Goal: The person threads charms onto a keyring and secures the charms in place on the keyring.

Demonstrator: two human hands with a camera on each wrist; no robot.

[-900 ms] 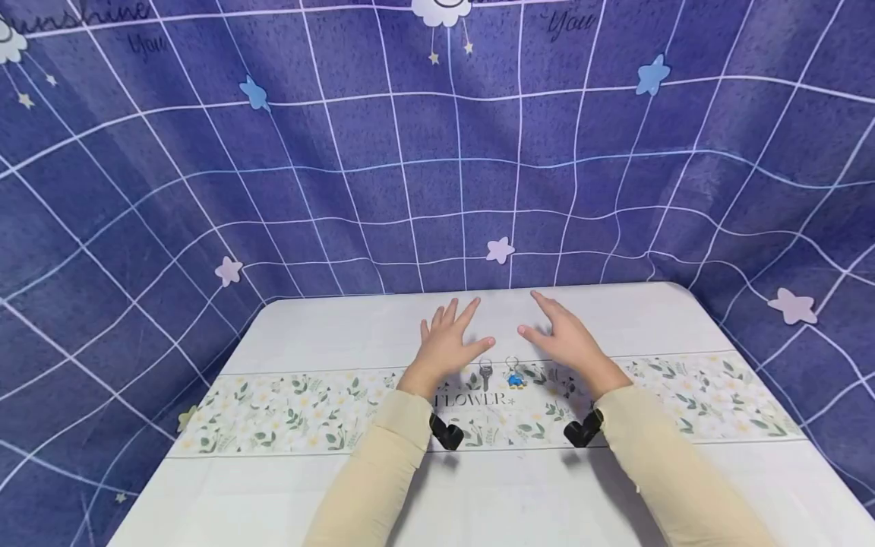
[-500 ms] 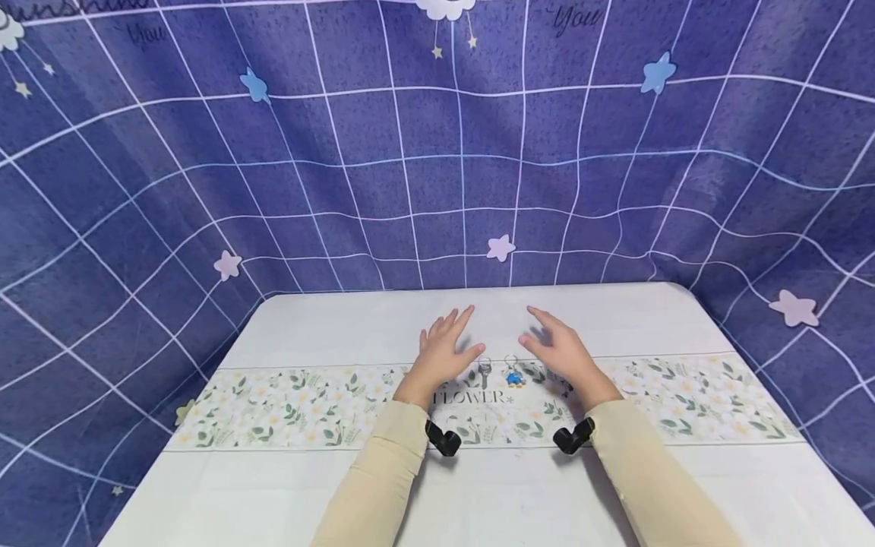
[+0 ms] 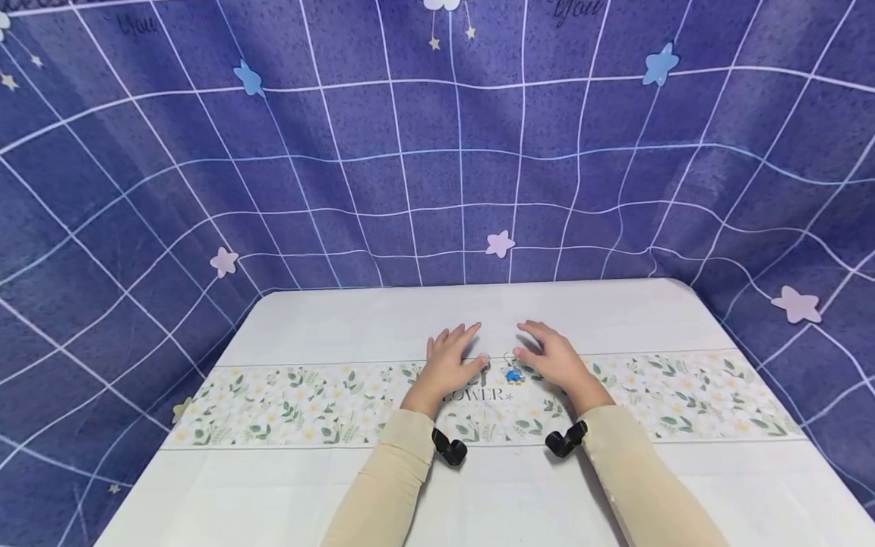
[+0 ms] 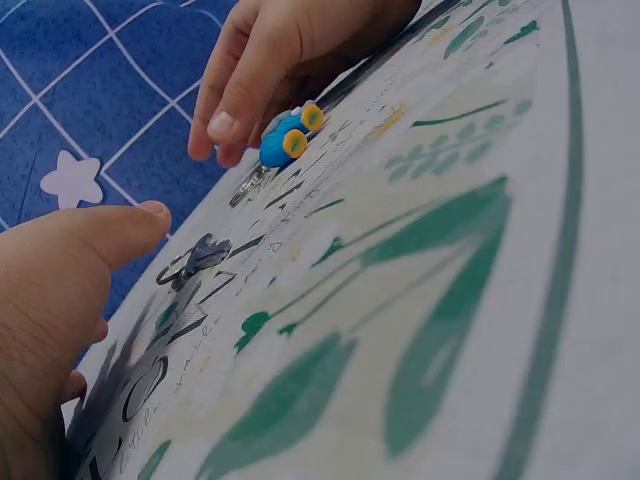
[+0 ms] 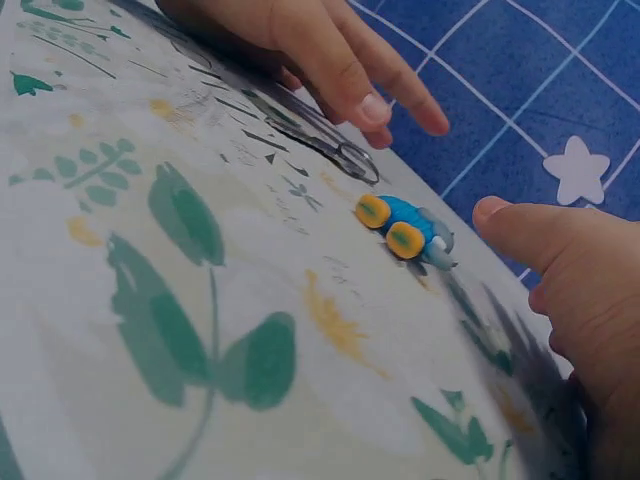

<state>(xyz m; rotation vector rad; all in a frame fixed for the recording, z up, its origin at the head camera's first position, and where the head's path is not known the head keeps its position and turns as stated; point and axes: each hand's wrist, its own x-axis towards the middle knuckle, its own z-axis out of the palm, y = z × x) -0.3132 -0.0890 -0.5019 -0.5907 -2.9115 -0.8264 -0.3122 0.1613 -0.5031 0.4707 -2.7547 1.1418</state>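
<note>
A metal key on a ring [image 3: 484, 375] lies flat on the floral strip of the tablecloth. Just right of it is a keychain with a small blue figure [image 3: 514, 375], whose yellow feet show clearly in the right wrist view. My left hand [image 3: 447, 371] hovers beside the key with fingers spread; its thumb overlaps the key's ring in the head view, but the left wrist view shows a gap. My right hand [image 3: 557, 366] is at the keychain's right side, thumb and fingers apart, holding nothing. In the right wrist view its thumb [image 5: 520, 225] is separate from the blue figure.
A white tablecloth [image 3: 273, 486] with a floral band and printed lettering covers the table. Behind and at both sides hangs a blue curtain [image 3: 383, 182] with a white grid and stars. Black wrist cameras [image 3: 449, 448] sit on both wrists.
Both hands have come lower and closer to the table, and the right hand has moved left toward the keychain. The key and keychain lie where they were.
</note>
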